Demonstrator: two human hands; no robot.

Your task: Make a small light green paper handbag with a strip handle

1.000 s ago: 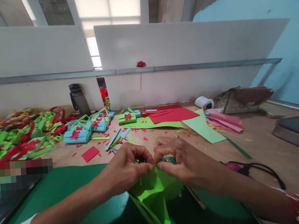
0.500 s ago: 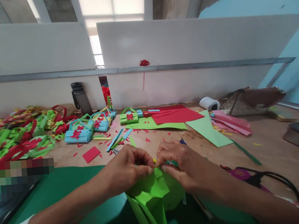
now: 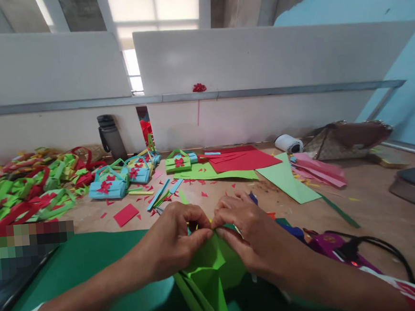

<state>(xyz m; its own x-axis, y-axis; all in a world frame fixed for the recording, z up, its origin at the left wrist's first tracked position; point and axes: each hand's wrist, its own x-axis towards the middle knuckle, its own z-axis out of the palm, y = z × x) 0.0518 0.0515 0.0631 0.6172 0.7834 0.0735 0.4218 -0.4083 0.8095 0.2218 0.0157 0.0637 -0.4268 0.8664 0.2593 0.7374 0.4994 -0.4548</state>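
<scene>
A folded piece of bright green paper (image 3: 206, 258) stands over the green mat (image 3: 103, 245), creased into several panels. At its top edge my left hand (image 3: 181, 234) pinches it between thumb and fingertips. My right hand (image 3: 244, 231) pinches the same edge just beside, so the two sets of fingertips nearly touch. The paper's lower part hangs down toward me and its far side is hidden by my hands. Beyond my right forearm lies a purple tool with a black cord (image 3: 331, 244), partly covered by the arm.
Small paper bags with red bows (image 3: 107, 187) stand beyond my hands, near a dark bottle (image 3: 111, 136). A heap of paper pieces (image 3: 26, 189) fills the left. Red sheets (image 3: 247, 158), a pale green sheet (image 3: 290, 180) and pink paper (image 3: 320, 170) lie behind. A handbag (image 3: 346, 140) is at right.
My right hand has tilted slightly and shifted a little left along the paper's top edge. More of the purple tool now shows beside my right forearm. Both hands keep pinching the green paper.
</scene>
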